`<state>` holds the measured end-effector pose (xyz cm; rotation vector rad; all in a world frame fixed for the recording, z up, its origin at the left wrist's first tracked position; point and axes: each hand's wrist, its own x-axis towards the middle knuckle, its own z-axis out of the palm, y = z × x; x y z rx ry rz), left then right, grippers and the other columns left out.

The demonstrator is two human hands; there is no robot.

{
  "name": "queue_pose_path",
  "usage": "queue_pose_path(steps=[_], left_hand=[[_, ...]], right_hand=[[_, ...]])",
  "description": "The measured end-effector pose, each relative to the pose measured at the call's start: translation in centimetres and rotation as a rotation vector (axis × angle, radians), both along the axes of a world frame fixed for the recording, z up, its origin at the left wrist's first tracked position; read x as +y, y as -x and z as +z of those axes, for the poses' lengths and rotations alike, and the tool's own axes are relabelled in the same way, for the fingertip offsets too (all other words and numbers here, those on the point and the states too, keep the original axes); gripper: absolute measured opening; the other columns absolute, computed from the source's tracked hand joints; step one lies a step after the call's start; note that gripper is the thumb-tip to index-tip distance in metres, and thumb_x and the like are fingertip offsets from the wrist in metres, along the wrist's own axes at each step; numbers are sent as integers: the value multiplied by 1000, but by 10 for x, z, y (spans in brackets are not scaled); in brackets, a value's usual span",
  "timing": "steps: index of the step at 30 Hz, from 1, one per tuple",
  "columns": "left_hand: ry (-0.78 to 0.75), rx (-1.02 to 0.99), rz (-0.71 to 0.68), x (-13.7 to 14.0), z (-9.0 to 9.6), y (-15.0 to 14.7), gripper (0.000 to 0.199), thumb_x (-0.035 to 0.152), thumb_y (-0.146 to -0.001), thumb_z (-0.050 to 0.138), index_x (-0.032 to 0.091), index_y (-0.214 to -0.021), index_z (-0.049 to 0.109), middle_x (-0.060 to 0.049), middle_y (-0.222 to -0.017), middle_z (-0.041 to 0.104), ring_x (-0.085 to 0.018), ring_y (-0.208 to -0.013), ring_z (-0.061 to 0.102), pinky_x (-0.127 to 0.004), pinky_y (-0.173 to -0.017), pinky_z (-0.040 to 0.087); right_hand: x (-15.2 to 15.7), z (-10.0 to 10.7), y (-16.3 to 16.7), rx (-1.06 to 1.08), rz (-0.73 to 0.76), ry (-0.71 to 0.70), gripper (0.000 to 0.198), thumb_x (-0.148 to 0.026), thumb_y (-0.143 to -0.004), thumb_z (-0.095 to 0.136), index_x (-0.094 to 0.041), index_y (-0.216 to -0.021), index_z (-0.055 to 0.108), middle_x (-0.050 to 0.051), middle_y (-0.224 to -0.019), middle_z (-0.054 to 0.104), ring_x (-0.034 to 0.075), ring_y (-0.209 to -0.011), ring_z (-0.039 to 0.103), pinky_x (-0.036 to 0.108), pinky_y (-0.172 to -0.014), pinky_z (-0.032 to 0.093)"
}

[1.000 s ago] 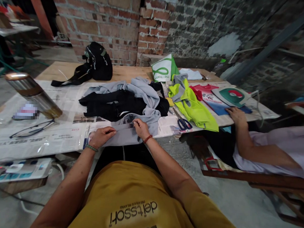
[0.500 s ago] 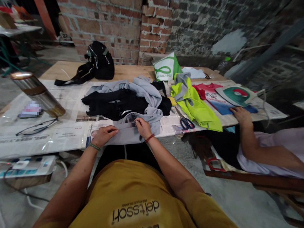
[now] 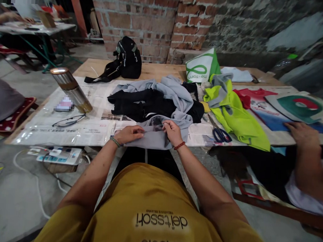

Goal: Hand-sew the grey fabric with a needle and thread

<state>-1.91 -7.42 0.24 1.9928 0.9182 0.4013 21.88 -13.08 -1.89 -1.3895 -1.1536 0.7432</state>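
Observation:
My left hand point(image 3: 129, 134) is at the table's front edge, its thumb and fingers closed on the border of a grey garment point(image 3: 155, 139). A short way to the right, my right hand point(image 3: 173, 133) pinches the same grey cloth with thumb and forefinger. Between the hands the cloth lies flat, with a darker see-through patch above it, too blurred to name. Just beyond the hands a black garment point(image 3: 151, 106) lies bunched together with more grey cloth point(image 3: 175, 89).
To the right lie scissors point(image 3: 221, 135), a neon yellow garment point(image 3: 236, 116) and a green iron point(image 3: 297, 104), beside another person's hand point(image 3: 305, 135). On the left are a steel flask point(image 3: 72, 91) and glasses point(image 3: 68, 121). Behind stand a black bag point(image 3: 130, 60) and a green-white bag point(image 3: 202, 67).
The view has turned left, so everything sits further right in the picture. Both hands stay on the grey garment; the left hand's fingers have shifted slightly.

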Motion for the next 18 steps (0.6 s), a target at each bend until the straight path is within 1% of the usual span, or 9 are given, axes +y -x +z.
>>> queue_pose_path(steps=[2, 4, 6, 7, 9, 11, 13, 14, 18], left_hand=[[-32, 157, -65, -2, 14, -5, 51, 50, -71, 61, 21, -113, 66, -3, -87, 70, -18, -77, 64, -25, -68, 47], [-120, 315, -74, -8, 27, -15, 52, 50, -73, 62, 23, -117, 63, -3, -90, 71, -19, -79, 64, -26, -70, 47], [-219, 365, -91, -16, 34, -27, 51, 47, -74, 63, 24, -120, 62, -3, -93, 71, -20, -83, 65, -28, -76, 47], [-249, 334, -102, -20, 34, -33, 50, 45, -74, 64, 25, -120, 62, -3, -96, 71, -20, -86, 65, -27, -79, 47], [-252, 222, -107, -26, 29, -43, 45, 36, -74, 67, 24, -117, 63, -2, -101, 71, -19, -89, 65, -26, -80, 47], [-253, 129, -98, -30, 18, -49, 30, 27, -76, 66, 22, -106, 68, -2, -96, 71, -17, -86, 65, -25, -78, 48], [-297, 58, -61, -33, 7, -51, 17, 21, -78, 63, 19, -92, 72, -2, -87, 71, -15, -80, 64, -25, -76, 49], [-332, 17, -37, -35, 3, -50, 13, 20, -79, 62, 18, -88, 72, -2, -84, 70, -14, -78, 64, -24, -74, 49], [-498, -161, 7, -46, -5, -43, 12, 17, -82, 61, 17, -88, 71, -4, -83, 68, -13, -76, 64, -24, -73, 51]], right_hand=[[-4, 6, 2, -11, 33, -19, 22, -35, -80, 50, -17, -87, 61, -2, -65, 59, 10, -53, 52, 23, -58, 45], [-10, 12, 5, -22, 58, -34, 22, -36, -80, 51, -17, -88, 61, -2, -65, 60, 9, -53, 53, 23, -58, 45], [-14, 15, 9, -19, 67, -40, 24, -37, -81, 51, -17, -89, 61, -2, -66, 60, 9, -53, 53, 23, -57, 45], [-16, 17, 10, -15, 67, -40, 24, -38, -81, 51, -17, -89, 61, -2, -66, 59, 8, -52, 52, 22, -56, 44], [-19, 18, 12, -10, 62, -37, 25, -40, -81, 52, -18, -89, 60, -3, -67, 59, 8, -51, 52, 22, -54, 44], [-21, 19, 13, -10, 53, -33, 25, -41, -81, 52, -18, -89, 60, -3, -66, 59, 8, -51, 51, 22, -53, 43], [-23, 20, 12, -12, 43, -32, 27, -42, -82, 52, -18, -89, 60, -3, -66, 58, 8, -50, 51, 22, -53, 44], [-24, 21, 11, -13, 37, -35, 27, -43, -82, 52, -18, -89, 59, -3, -66, 58, 8, -50, 51, 22, -53, 44], [-29, 25, 9, -21, 7, -65, 27, -43, -83, 52, -18, -91, 59, -3, -67, 58, 7, -50, 53, 22, -53, 44]])
